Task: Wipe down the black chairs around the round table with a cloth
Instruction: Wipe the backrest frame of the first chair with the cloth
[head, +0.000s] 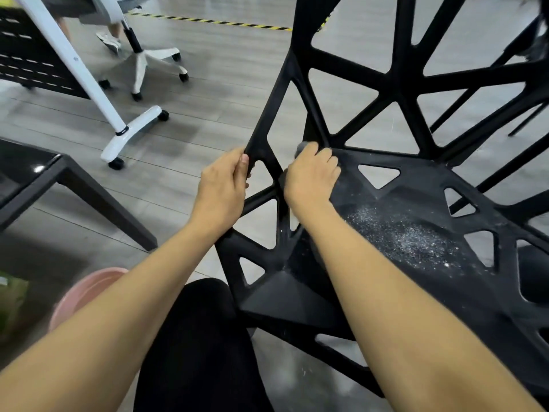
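Observation:
A black plastic chair [416, 209] with triangular cut-outs fills the right half of the view, its seat speckled with pale dust. My left hand [222, 179] grips the left edge strut of the chair's back. My right hand [312, 176] presses a grey cloth [300, 147] against the rear left corner of the seat, where the seat meets the back; only a small bit of the cloth shows past my fingers.
A dark low table [89, 185] stands at the left. A pink basin [86, 289] sits on the floor at lower left beside something green. A white desk leg on castors [130, 132] and a white office chair base [148, 63] with someone's foot are beyond. Black table legs [481, 93] cross behind the chair.

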`<state>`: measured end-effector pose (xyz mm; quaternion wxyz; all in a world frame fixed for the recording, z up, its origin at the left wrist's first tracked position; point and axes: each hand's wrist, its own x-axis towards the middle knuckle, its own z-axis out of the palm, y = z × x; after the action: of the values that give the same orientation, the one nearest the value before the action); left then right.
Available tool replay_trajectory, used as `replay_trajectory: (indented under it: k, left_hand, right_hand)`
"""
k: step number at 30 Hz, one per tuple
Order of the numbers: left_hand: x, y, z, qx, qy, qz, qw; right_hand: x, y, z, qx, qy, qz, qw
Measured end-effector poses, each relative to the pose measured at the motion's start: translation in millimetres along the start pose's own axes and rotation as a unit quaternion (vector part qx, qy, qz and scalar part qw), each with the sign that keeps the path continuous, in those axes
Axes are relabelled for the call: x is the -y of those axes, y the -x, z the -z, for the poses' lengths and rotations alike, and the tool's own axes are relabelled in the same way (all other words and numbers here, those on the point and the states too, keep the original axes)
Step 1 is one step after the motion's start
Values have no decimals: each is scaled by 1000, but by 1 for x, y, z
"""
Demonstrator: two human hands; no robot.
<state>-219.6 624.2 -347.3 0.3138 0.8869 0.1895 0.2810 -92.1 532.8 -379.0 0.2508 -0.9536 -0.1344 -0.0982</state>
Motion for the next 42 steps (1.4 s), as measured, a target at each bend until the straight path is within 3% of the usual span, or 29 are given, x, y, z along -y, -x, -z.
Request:
replay_trajectory:
  k: [7,11,17,22,26,32,36,42]
  left_hand:
    - [6,-6,-4,-6,-20,-9,1000]
    - [8,-6,-5,-12,-22,-13,1000]
    - [6,-10,-7,-5,-15,-8,1000]
    - [2,-9,-6,-7,-16,2,1000]
    - [2,-8,-4,-14,-10,8,1000]
    - [-3,-10,-3,-15,-24,11,1000]
    - [-2,-9,-2,-14,-29,8,999]
    - [0,-8,-2,-22,-61,17,998]
  right_hand:
    - [-31,-51,-6,-8,17,22,1000]
    - [-74,-63,-9,-124,52,117,984]
    - [-73,-69,-8,-30,-34,101,994]
    - [-29,9,4,28,-189,126,973]
    - [-23,58,21,46,-233,126,963]
    - [-23,120,41,48,-118,265,956]
    - [-39,90,35,35,-112,213,970]
    - [-89,26,24,-26,61,162,985]
